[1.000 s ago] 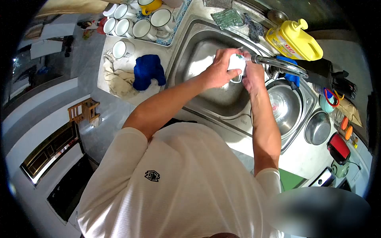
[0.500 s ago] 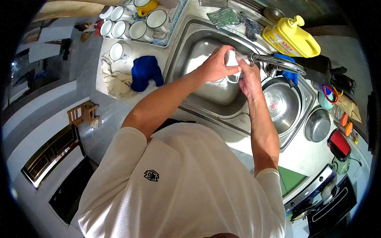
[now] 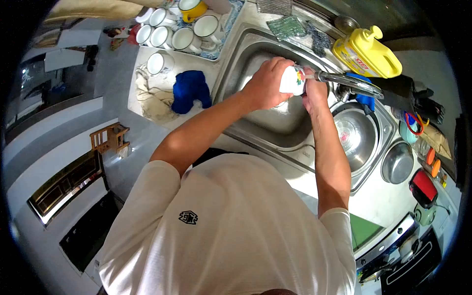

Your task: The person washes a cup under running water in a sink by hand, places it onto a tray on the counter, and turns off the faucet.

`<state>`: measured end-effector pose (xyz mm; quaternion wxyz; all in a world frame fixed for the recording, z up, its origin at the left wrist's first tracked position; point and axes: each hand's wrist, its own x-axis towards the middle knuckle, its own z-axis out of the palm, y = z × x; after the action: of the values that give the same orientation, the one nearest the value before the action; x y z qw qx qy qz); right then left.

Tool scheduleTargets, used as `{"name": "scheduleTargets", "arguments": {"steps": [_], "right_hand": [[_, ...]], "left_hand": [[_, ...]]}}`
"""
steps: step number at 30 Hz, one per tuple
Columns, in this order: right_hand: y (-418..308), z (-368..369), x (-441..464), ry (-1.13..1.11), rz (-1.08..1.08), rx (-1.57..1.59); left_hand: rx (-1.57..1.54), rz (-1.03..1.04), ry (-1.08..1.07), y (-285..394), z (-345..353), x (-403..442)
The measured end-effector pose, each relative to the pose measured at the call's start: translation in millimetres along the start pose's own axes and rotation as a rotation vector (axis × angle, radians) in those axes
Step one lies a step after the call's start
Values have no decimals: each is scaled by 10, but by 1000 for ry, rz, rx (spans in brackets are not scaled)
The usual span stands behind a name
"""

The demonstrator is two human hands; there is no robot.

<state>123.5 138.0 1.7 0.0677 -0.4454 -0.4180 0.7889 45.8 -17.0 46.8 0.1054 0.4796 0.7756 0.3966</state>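
Over the left sink basin, a white mug with a colourful printed design is held beneath the faucet. My left hand is closed around its left side, thumb toward me. On the opposite side, my right hand grips the mug near the faucet's end; some of its fingers are hidden. The mug lies tilted on its side, and its opening cannot be made out.
Several white mugs and a yellow mug stand on a patterned tray. A lone mug, blue cloth and beige cloth lie left. Right are a yellow jug and metal bowls, one in the second basin.
The mug has turned in my hands, so its printed side now shows. My left hand has shifted round it. The whole view has moved slightly, with the surroundings appearing further right.
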Motion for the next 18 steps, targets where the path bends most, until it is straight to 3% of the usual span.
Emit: {"name": "scheduleTargets", "arguments": {"steps": [3,8,11,18], "right_hand": [[142,21,104,-31,-240,-180],[-63,148,-80,-193,-85,49],[-195,188,-77,-264,-26,107],[-184,181,-20,-379,-133,209]], "left_hand": [[99,-36,15,90,-170,-122],[185,-257,-101,263,-486,-398],[241,-215,-145,381,-689,-508],[229,-113,-127,634,-1028,-678]]}}
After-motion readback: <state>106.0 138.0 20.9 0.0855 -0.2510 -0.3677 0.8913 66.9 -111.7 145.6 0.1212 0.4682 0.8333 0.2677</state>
